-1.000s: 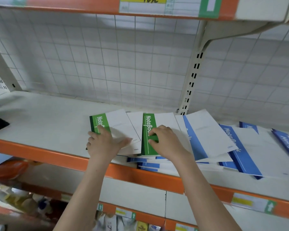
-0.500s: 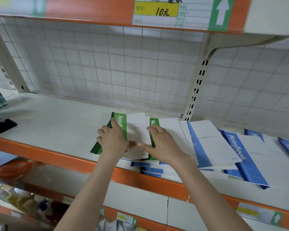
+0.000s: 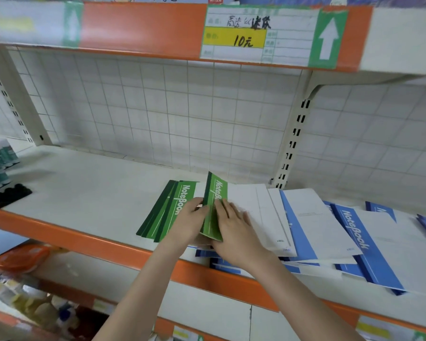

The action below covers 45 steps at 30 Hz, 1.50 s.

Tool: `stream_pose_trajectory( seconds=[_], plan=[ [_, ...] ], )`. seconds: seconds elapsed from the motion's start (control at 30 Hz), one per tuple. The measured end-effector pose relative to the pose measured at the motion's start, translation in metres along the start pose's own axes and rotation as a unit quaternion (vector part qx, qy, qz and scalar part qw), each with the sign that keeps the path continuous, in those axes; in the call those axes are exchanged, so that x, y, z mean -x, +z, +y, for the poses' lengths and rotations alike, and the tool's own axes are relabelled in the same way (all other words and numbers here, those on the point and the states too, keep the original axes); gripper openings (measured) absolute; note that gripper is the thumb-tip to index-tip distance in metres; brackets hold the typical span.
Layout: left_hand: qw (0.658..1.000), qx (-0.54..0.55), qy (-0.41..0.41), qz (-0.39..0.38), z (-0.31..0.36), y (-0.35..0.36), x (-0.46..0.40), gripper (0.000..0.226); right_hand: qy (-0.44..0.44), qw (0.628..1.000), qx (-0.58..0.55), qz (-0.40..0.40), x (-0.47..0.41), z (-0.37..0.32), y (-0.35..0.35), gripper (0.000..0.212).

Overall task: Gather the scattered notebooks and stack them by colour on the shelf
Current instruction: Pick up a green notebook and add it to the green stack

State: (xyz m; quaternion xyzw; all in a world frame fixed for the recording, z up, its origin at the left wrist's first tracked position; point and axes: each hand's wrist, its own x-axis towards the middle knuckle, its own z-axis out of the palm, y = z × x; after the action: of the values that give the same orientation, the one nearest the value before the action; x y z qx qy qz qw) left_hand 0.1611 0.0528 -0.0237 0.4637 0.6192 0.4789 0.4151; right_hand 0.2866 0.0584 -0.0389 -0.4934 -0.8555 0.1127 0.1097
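Note:
A small fanned pile of green notebooks (image 3: 167, 212) lies on the white shelf (image 3: 89, 190), left of centre. My left hand (image 3: 188, 223) rests on that pile and grips its right side. One more green notebook (image 3: 213, 212) is tipped up on its spine edge between both hands. My right hand (image 3: 234, 227) lies on its white cover with fingers nearly straight, thumb hidden. Several blue notebooks (image 3: 354, 239) lie scattered and overlapping to the right, some poking out under my hands at the shelf's front edge.
An orange lip (image 3: 59, 238) runs along the shelf front. A slotted upright bracket (image 3: 293, 143) stands behind the notebooks. Small bottles and a black tray (image 3: 3, 173) sit at far left. An upper shelf with a price label (image 3: 256, 35) hangs overhead. Goods fill the shelf below.
The green notebooks have slid together; the right-hand green one has lifted off the shelf and tilted up toward the left pile. Both hands have closed in on each other.

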Motion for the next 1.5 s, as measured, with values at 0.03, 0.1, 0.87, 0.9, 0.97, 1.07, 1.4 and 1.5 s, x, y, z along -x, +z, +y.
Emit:
stream_pose_trajectory(
  seconds=[0.03, 0.1, 0.87, 0.9, 0.97, 1.07, 1.4, 1.5],
  plan=[
    [0.999, -0.036, 0.022, 0.018, 0.0, -0.002, 0.0, 0.018, 0.0, 1.0, -0.006, 0.003, 0.0, 0.003, 0.0, 0.076],
    [0.964, -0.243, 0.063, 0.086, -0.008, -0.007, -0.002, 0.03, 0.0, 1.0, -0.021, -0.002, 0.001, 0.008, 0.001, 0.07],
    [0.99, 0.14, -0.036, -0.001, 0.009, 0.0, -0.009, 0.022, -0.03, 0.996, -0.048, -0.065, -0.003, 0.003, -0.015, 0.103],
    [0.99, 0.141, -0.029, 0.001, 0.007, 0.001, -0.01, 0.025, -0.033, 0.997, -0.036, -0.059, -0.002, 0.007, -0.015, 0.093],
    [0.999, -0.024, 0.034, 0.032, 0.004, -0.002, -0.011, 0.034, -0.025, 0.998, -0.039, -0.043, -0.002, 0.012, -0.014, 0.077],
    [0.917, -0.377, 0.073, 0.11, -0.002, -0.009, -0.008, 0.047, -0.013, 0.998, -0.043, -0.041, 0.0, 0.016, -0.012, 0.073],
    [0.859, -0.498, -0.078, 0.094, -0.004, -0.014, -0.01, 0.081, -0.002, 0.989, -0.147, 0.005, 0.003, 0.017, -0.017, 0.064],
    [0.902, -0.418, -0.038, 0.1, 0.0, -0.02, -0.014, 0.066, 0.002, 0.983, -0.184, 0.019, 0.005, 0.016, -0.022, 0.06]
  ],
)
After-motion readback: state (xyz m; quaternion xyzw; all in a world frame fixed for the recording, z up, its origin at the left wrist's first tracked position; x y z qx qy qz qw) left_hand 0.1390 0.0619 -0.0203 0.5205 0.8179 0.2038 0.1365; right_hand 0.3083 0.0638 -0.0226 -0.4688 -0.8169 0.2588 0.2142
